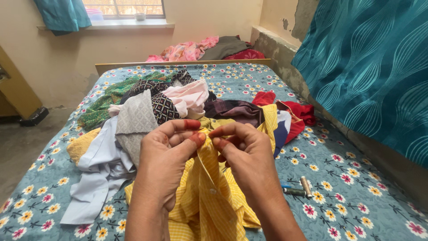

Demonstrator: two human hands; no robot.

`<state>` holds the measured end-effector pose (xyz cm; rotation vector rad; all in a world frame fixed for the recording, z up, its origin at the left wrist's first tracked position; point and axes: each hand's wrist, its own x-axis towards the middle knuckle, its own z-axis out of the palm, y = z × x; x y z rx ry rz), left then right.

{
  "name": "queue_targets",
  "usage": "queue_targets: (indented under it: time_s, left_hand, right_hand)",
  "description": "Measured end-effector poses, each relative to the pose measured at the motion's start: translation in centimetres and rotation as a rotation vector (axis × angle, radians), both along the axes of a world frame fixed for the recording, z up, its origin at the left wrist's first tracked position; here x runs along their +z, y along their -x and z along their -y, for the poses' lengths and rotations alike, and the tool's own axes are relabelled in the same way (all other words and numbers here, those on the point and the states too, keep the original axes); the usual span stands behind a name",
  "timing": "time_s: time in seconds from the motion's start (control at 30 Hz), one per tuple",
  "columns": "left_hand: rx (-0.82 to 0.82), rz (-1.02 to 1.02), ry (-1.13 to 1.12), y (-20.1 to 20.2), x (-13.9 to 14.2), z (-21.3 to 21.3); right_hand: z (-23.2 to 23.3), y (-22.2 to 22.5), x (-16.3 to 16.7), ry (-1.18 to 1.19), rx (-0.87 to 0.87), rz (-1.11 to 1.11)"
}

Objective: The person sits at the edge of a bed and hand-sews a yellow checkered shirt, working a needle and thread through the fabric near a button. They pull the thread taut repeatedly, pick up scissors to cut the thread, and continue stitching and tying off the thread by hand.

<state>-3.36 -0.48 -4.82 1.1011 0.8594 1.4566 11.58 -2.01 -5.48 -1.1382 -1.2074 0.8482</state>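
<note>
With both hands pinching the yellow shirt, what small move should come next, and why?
Probably draw the hands apart to stretch the fabric flat: the left hand and right hand pinch the yellow shirt close together, and the cloth between them is bunched.

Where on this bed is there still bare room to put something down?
Bare floral bedsheet lies right of the clothes pile, apart from the thread spools, and along the far edge by the headboard. The middle is crowded: both hands pinch a yellow shirt.
</note>
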Motion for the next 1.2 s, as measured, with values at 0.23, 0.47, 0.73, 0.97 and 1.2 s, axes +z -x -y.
queue_targets:
  time_s: [0.23, 0.47, 0.73, 0.97, 1.2]
  left_hand:
    - [0.144, 0.028, 0.156, -0.8, -0.4, -0.5]
    - [0.083, 0.005, 0.118, -0.9, -0.5, -0.4]
    - [0.205, -0.139, -0.088, -0.6, 0.1, -0.5]
    - [-0.075, -0.240, -0.079, -0.5, 0.5, 0.2]
    - [-0.134, -0.363, -0.116, 0.3, 1.5, 0.6]
  right_hand:
    - [0.2, 0.3, -0.1, -0.062, 0.009, -0.021]
    - [0.2, 0.9, 0.0, -0.063, -0.062, -0.016]
    - [0.4, 0.5, 0.5, -0.145, -0.191, 0.217]
    - [-0.1, 0.3, 0.6, -0.299, 0.008, -0.059]
    - [-0.2, -0.7, 0.5, -0.130, 0.247, -0.082]
